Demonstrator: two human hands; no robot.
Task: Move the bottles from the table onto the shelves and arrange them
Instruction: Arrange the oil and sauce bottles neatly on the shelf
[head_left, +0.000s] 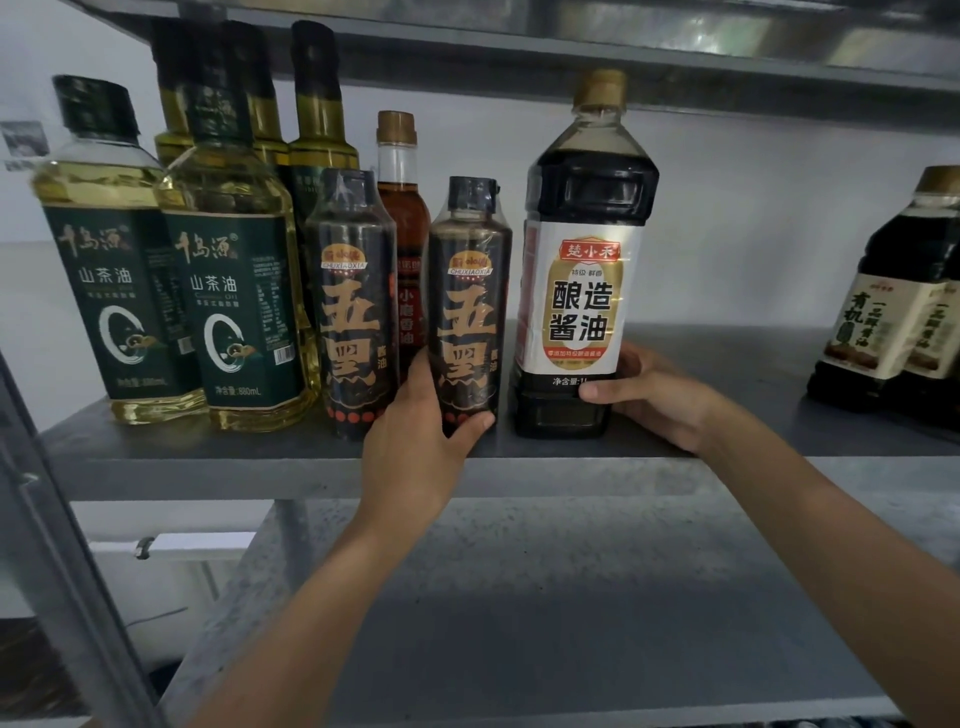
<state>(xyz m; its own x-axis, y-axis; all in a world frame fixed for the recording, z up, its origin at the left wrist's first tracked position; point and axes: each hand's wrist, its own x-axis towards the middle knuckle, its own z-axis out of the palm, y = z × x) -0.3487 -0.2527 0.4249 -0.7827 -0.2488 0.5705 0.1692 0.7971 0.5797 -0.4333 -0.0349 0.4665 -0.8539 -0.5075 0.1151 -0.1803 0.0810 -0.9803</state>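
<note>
Nearest the camera, the bare lower shelf (571, 623) is running beneath both forearms, which are reaching up to the middle shelf (249, 462) where the bottles are standing. The left hand (415, 441) is wrapping the base of a slim black-labelled bottle (467, 312). Its fingers (422, 366) are curling round the bottle's left side and the thumb is pressing the lower right, so the grasp is closed and sitting low. The right hand (654, 395) is holding the foot of the large soy sauce bottle (582, 291), with the thumb lying across the front below the white label and the fingers (636, 358) curling round the far right side. Both bottles are standing upright near the shelf's front edge, just beside each other with a narrow gap between. Just left of the slim one a twin black bottle (353, 312) is standing, with a sesame oil bottle (400, 208) rising behind the pair. Further left, two camellia oil bottles (119, 291) are fronting a row of tall olive-green bottles (317, 104). Well apart on the right, more soy bottles (883, 312) are waiting. The table is not showing. The danger, as I judge it, is lying in those low grips. Pushing tall bottles from the base could tip them, the large one especially, and sliding the slim one left or back could knock its twin or the sesame oil. Drawn forward, either could slip off the edge.
</note>
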